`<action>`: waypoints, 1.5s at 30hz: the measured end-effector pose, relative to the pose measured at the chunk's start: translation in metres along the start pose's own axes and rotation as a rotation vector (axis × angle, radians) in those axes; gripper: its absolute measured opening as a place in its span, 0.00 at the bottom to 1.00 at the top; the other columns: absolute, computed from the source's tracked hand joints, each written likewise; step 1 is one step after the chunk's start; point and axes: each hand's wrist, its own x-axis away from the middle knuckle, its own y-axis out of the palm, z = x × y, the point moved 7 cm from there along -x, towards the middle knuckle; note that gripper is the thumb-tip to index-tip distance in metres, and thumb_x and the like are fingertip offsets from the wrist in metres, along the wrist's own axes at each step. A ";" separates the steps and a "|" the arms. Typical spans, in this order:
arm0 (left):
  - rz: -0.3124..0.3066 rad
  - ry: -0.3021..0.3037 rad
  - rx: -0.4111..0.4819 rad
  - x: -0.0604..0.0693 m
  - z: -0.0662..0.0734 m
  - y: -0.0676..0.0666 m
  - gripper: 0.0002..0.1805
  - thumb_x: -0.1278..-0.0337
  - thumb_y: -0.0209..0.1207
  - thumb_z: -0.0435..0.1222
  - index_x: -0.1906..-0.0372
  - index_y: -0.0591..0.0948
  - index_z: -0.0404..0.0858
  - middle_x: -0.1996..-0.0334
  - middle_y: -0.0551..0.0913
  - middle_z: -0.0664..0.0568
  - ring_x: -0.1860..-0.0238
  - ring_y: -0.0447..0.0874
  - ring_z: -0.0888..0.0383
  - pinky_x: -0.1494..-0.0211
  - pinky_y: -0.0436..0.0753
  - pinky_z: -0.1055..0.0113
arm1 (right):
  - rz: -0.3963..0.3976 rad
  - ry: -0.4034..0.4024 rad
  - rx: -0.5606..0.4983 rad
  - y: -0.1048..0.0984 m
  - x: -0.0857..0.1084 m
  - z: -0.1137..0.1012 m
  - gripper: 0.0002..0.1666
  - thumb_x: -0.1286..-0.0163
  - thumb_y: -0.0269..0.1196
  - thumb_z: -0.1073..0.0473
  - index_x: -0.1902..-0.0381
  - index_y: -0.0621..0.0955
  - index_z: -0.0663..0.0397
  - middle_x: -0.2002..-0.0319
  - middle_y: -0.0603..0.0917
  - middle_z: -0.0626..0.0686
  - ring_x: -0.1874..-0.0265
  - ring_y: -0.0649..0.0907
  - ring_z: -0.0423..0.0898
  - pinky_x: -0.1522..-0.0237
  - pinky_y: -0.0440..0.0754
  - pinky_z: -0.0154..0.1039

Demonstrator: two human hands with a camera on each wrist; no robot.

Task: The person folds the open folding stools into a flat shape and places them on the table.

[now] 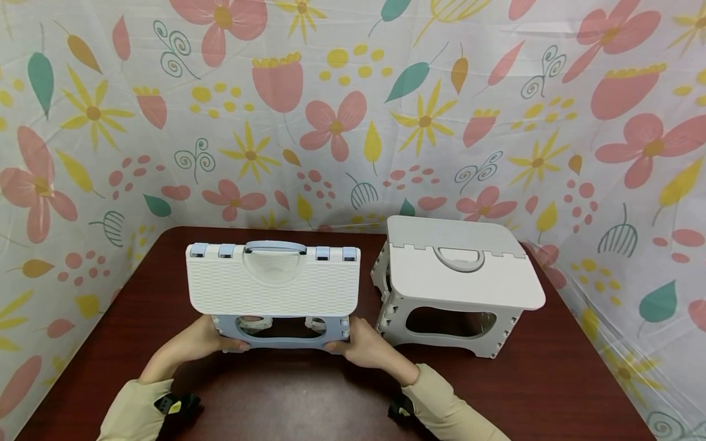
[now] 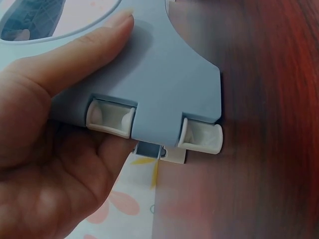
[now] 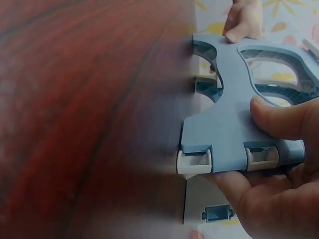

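No writing, label or number can be read; the yellow mark (image 1: 175, 407) on the left black wrist device (image 1: 189, 405) is too small.

Left of centre in the head view, the blue-and-white folding stool (image 1: 231, 294) hides most fingers of the left hand (image 1: 202, 338) and right hand (image 1: 364, 346); the bottom edge crops the right sleeve (image 1: 452, 407).

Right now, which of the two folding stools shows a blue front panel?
The left stool in the head view, held between the left hand and right hand: its front panel is blue. The other stool has a pale grey one.
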 end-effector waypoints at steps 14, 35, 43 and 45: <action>-0.005 0.000 -0.001 -0.001 -0.003 0.000 0.40 0.59 0.74 0.30 0.39 0.65 0.30 0.50 0.76 0.69 0.55 0.77 0.72 0.58 0.78 0.72 | -0.020 -0.013 -0.035 -0.001 0.000 0.001 0.27 0.38 0.69 0.57 0.42 0.75 0.56 0.63 0.86 0.48 0.65 0.80 0.35 0.61 0.77 0.32; 0.002 0.024 -0.062 -0.002 0.000 0.001 0.34 0.59 0.75 0.33 0.43 0.74 0.37 0.52 0.82 0.47 0.53 0.77 0.73 0.55 0.77 0.74 | -0.035 0.002 -0.050 0.001 0.001 0.003 0.28 0.37 0.68 0.56 0.41 0.74 0.56 0.59 0.86 0.49 0.61 0.82 0.39 0.57 0.78 0.34; 0.075 -0.007 -0.198 0.000 0.000 -0.005 0.53 0.69 0.79 0.37 0.34 0.61 0.35 0.46 0.74 0.50 0.48 0.71 0.76 0.50 0.74 0.75 | -0.047 -0.012 -0.044 0.001 0.000 0.003 0.28 0.37 0.68 0.54 0.42 0.75 0.56 0.58 0.87 0.50 0.58 0.83 0.40 0.55 0.78 0.35; 0.084 -0.009 -0.202 0.001 0.000 -0.006 0.54 0.70 0.80 0.38 0.33 0.61 0.36 0.44 0.73 0.50 0.47 0.68 0.78 0.48 0.72 0.77 | -0.058 -0.018 -0.044 0.002 0.001 0.003 0.28 0.37 0.68 0.53 0.42 0.75 0.56 0.57 0.87 0.49 0.58 0.83 0.38 0.55 0.79 0.34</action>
